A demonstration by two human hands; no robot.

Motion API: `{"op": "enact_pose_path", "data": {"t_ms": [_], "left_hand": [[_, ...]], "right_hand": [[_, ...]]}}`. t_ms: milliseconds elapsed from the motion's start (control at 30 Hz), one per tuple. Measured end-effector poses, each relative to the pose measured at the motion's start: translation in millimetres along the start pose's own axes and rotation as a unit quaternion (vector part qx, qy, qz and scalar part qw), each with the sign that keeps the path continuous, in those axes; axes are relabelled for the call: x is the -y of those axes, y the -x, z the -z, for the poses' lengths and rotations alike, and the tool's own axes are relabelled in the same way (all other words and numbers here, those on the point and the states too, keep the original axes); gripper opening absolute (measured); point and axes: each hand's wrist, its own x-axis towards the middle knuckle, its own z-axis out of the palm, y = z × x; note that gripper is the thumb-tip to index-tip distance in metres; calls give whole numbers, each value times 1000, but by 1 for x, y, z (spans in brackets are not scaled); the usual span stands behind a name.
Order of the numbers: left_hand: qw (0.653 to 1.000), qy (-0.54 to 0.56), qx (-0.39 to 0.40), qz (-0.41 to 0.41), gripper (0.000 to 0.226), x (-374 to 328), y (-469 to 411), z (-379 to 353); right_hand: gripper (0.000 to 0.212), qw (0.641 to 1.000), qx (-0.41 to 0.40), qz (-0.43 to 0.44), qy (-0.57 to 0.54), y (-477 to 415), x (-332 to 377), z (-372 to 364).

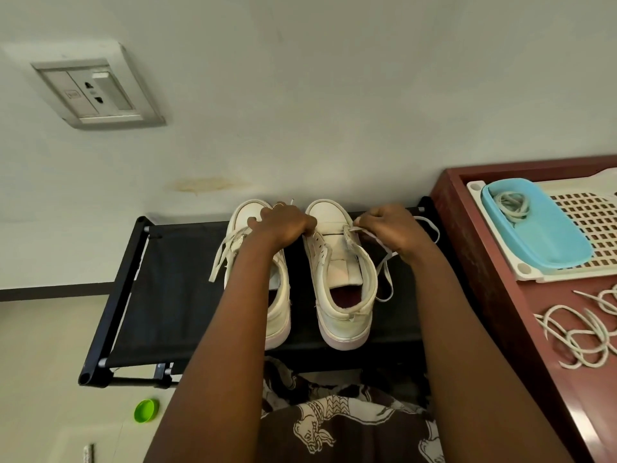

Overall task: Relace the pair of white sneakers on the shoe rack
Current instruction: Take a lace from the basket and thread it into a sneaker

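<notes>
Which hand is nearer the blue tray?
Right. The right hand pinches a lace by the right sneaker, toward the blue tray; the left hand is across that sneaker, farther.

Head view, steeply down, close over shoe rack (167,279)

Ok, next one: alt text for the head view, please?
A person's right hand pinches a white lace at the eyelets of the right sneaker, mostly unlaced, while the left hand lies curled by the toe of the left sneaker, both shoes on a black shoe rack. Beside it, a red-brown table holds a blue tray and loose laces.
</notes>
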Motion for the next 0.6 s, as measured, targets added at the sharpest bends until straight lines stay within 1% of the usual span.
{"op": "enact_pose_path", "data": {"t_ms": [100, 200, 333, 367, 400, 433, 500, 533, 600], "left_hand": [[1000, 21, -2, 15, 21, 0, 2, -1], [999, 40, -11, 11, 30, 2, 1, -3], [1000, 20, -12, 7, 35, -2, 5, -2], [1000, 13, -13, 0, 41, -3, 6, -1], [1000, 8, -18, -5, 53, -2, 5, -2], [1000, -9, -23, -6, 59, -2, 2, -2], [996, -83, -36, -3, 52, 2, -2, 0], [992, -122, -36, 3, 49, 5, -3, 2], [988, -151, -23, 14, 51, 11, -7, 5]], "right_hand": [[18, 999, 21, 13, 33, 1, 4, -4], [17, 997, 12, 12, 72, 1, 5, -9], [12, 999, -2, -8, 52, 0, 5, -11], [11, 999, -3, -11, 44, -1, 4, -11], [10, 999, -4, -11, 37, -1, 4, -10], [8, 999, -7, -11, 32, -1, 2, -10], [6, 1000, -7, -4, 29, -2, 0, -8], [10, 999, -2, 3, 34, -2, -1, -7], [20, 998, 11, 30, 55, -1, -2, -6]]}}
